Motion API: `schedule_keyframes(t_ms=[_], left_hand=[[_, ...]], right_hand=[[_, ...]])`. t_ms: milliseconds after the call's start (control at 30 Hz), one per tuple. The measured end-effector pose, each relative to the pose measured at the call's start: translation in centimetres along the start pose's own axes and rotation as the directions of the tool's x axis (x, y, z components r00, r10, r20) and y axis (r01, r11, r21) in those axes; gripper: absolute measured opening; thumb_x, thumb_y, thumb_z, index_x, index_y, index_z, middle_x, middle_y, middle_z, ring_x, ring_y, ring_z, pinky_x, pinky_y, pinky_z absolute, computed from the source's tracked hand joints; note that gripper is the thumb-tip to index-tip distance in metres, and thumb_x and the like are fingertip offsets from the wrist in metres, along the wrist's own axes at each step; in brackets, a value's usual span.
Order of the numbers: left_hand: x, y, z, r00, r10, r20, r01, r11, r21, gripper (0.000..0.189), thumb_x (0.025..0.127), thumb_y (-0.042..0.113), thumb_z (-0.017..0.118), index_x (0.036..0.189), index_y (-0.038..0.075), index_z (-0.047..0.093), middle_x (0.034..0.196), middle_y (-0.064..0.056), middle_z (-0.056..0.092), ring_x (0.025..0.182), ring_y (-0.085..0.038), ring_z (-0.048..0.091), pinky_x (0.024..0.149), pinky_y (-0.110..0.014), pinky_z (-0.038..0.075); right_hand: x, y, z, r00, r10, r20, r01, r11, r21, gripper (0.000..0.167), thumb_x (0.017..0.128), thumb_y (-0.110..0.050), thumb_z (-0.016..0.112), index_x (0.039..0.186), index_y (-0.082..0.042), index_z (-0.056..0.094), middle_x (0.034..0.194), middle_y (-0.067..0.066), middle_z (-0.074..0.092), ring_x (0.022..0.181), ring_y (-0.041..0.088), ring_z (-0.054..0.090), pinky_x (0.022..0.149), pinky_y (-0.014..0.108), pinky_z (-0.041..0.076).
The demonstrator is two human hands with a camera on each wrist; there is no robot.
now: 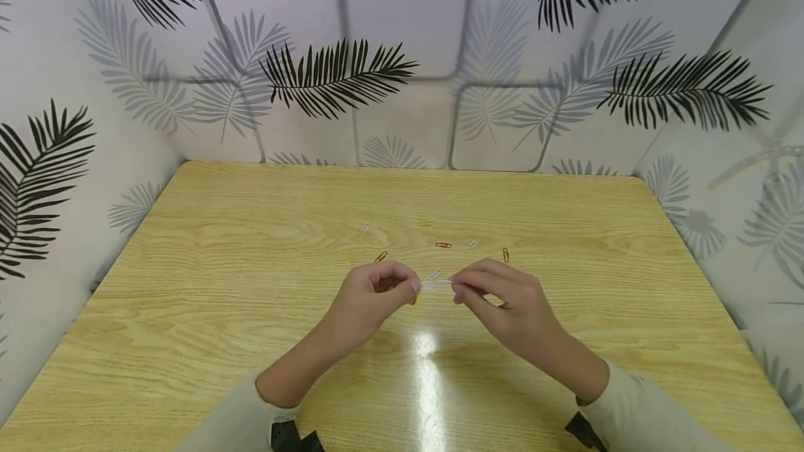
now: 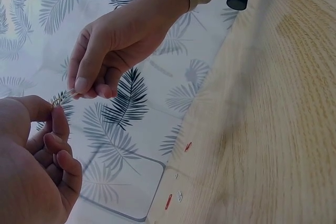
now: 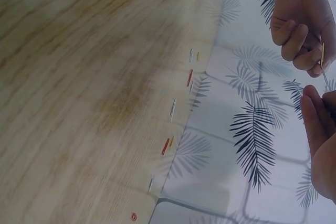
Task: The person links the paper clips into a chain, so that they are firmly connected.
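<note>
Over the wooden table, my left hand [image 1: 367, 302] pinches a paper clip between thumb and index finger. A yellow paper clip [image 3: 322, 53] shows at its fingertips in the right wrist view. From the right, my right hand [image 1: 511, 302] pinches the end of a white paper clip [image 1: 436, 282] that spans the short gap between the hands. The two clips appear to meet at the left fingertips; whether they are linked is too small to tell. Just beyond the hands, another white paper clip [image 1: 435, 274] lies on the table.
Loose paper clips lie scattered beyond the hands on the table [image 1: 220, 264]: several red ones, including one red clip [image 1: 443, 245], white ones such as this white clip [image 1: 364, 229], and a yellow clip [image 1: 425, 223]. A leaf-patterned curtain [image 1: 402, 117] borders the table's far edge and sides.
</note>
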State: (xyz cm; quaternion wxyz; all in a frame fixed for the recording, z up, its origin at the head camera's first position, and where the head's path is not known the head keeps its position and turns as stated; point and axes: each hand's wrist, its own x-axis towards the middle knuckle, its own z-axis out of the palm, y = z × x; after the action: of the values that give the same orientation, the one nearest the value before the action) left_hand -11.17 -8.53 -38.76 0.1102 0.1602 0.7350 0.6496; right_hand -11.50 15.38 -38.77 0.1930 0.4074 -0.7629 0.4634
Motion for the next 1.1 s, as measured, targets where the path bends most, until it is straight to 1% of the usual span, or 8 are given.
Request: schedule_keyframes(t_ms=[100, 233, 333, 467, 667, 900, 1000, 1100], left_hand=[[-0.02, 0.12, -0.05, 1.0, 0.003, -0.009, -0.003, 1.0, 0.012, 0.015, 0.099, 0.019, 0.062, 0.1, 0.007, 0.071, 0.086, -0.003, 0.065, 0.072, -0.015, 0.052, 0.064, -0.024, 0.044], [-0.08, 0.26, -0.09, 1.0, 0.002, -0.012, -0.002, 1.0, 0.018, 0.015, 0.099, 0.019, 0.062, 0.1, 0.008, 0.071, 0.086, -0.002, 0.065, 0.071, -0.014, 0.051, 0.063, -0.024, 0.043], [-0.11, 0.25, -0.05, 1.0, 0.003, -0.015, -0.003, 1.0, 0.021, 0.013, 0.099, 0.019, 0.062, 0.1, 0.01, 0.071, 0.086, -0.002, 0.064, 0.069, -0.012, 0.049, 0.062, -0.024, 0.042], [-0.04, 0.14, 0.03, 1.0, 0.009, -0.021, -0.008, 0.999, 0.044, 0.012, 0.099, 0.019, 0.063, 0.099, 0.012, 0.071, 0.078, -0.001, 0.059, 0.063, -0.012, 0.044, 0.058, -0.023, 0.038], [0.15, -0.11, 0.13, 1.0, 0.004, -0.022, -0.003, 0.997, 0.071, 0.011, 0.099, 0.021, 0.064, 0.099, 0.013, 0.072, 0.07, -0.001, 0.052, 0.059, -0.011, 0.04, 0.054, -0.022, 0.035], [0.23, -0.25, 0.2, 1.0, 0.007, -0.011, -0.006, 0.997, 0.079, 0.011, 0.099, 0.022, 0.064, 0.099, 0.014, 0.072, 0.07, -0.001, 0.053, 0.059, -0.012, 0.04, 0.054, -0.023, 0.035], [0.24, -0.23, 0.2, 1.0, 0.006, -0.007, -0.005, 0.997, 0.075, 0.012, 0.099, 0.023, 0.063, 0.099, 0.014, 0.072, 0.073, -0.004, 0.056, 0.059, -0.012, 0.041, 0.054, -0.023, 0.035], [0.26, -0.17, 0.18, 1.0, 0.002, -0.001, -0.002, 0.998, 0.06, 0.012, 0.1, 0.022, 0.063, 0.1, 0.013, 0.072, 0.079, -0.009, 0.06, 0.061, -0.012, 0.042, 0.056, -0.023, 0.037]], right_hand=[[-0.02, -0.07, -0.06, 0.999, 0.039, 0.012, -0.039, 0.999, 0.007, 0.017, 0.087, 0.011, 0.07, 0.1, 0.0, 0.074, 0.092, 0.009, 0.071, 0.077, 0.014, 0.071, 0.07, 0.017, 0.056], [0.09, -0.39, -0.13, 0.991, 0.132, 0.033, -0.132, 0.991, 0.01, 0.016, 0.09, 0.006, 0.069, 0.099, -0.007, 0.074, 0.09, 0.003, 0.071, 0.076, 0.01, 0.07, 0.07, 0.021, 0.058], [0.22, -0.7, -0.23, 0.975, 0.216, 0.057, -0.217, 0.976, 0.021, 0.016, 0.092, 0.003, 0.069, 0.098, -0.011, 0.074, 0.088, -0.002, 0.07, 0.075, 0.008, 0.07, 0.067, 0.025, 0.058], [0.35, -0.88, -0.28, 0.957, 0.275, 0.097, -0.281, 0.958, 0.053, 0.014, 0.094, -0.001, 0.068, 0.099, -0.014, 0.073, 0.087, -0.003, 0.07, 0.074, 0.009, 0.069, 0.066, 0.027, 0.058], [0.37, -0.83, -0.12, 0.956, 0.266, 0.126, -0.274, 0.96, 0.055, 0.013, 0.094, -0.002, 0.069, 0.099, -0.013, 0.074, 0.088, -0.004, 0.07, 0.075, 0.008, 0.069, 0.067, 0.026, 0.058], [0.26, -0.82, 0.0, 0.963, 0.249, 0.099, -0.257, 0.963, 0.082, 0.016, 0.092, 0.005, 0.068, 0.101, -0.008, 0.073, 0.091, 0.001, 0.072, 0.077, 0.009, 0.072, 0.069, 0.027, 0.059], [0.24, -0.91, 0.07, 0.96, 0.266, 0.087, -0.275, 0.953, 0.127, 0.014, 0.092, 0.007, 0.067, 0.1, -0.003, 0.073, 0.09, 0.006, 0.073, 0.077, 0.011, 0.073, 0.068, 0.028, 0.06], [0.2, -0.97, 0.08, 0.95, 0.299, 0.085, -0.31, 0.936, 0.164, 0.012, 0.091, 0.01, 0.066, 0.098, 0.002, 0.071, 0.088, 0.012, 0.074, 0.078, 0.012, 0.074, 0.068, 0.029, 0.06]])
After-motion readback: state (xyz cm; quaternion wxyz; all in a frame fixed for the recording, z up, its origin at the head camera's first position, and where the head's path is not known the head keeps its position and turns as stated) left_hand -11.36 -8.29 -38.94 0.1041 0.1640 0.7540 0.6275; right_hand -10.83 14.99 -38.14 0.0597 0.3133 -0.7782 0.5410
